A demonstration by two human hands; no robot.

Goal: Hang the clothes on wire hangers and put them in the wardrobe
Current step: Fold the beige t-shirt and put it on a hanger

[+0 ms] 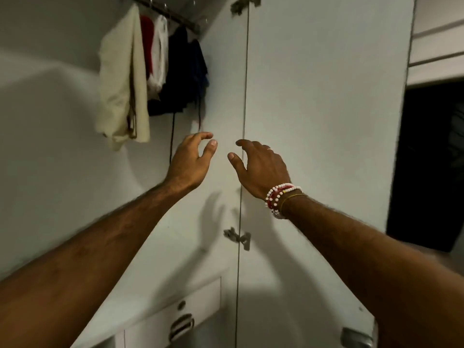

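Note:
Several clothes hang from the rail (173, 15) at the top left inside the white wardrobe: a cream garment (123, 79) in front, then a red one (147, 36), a white one (159, 51) and dark ones (187, 71). Both my arms reach forward into the wardrobe, below the clothes. My left hand (192, 159) holds nothing, its fingers loosely curled. My right hand (261, 164), with bead bracelets at the wrist, is also empty, its fingers spread over the edge of the open door (326, 96). The hangers themselves are hidden by the clothes.
The white wardrobe door stands open on the right, with hinges (238, 238) along its edge. A drawer with a metal handle (182, 325) sits low in the wardrobe. A dark opening (426, 159) lies at the far right.

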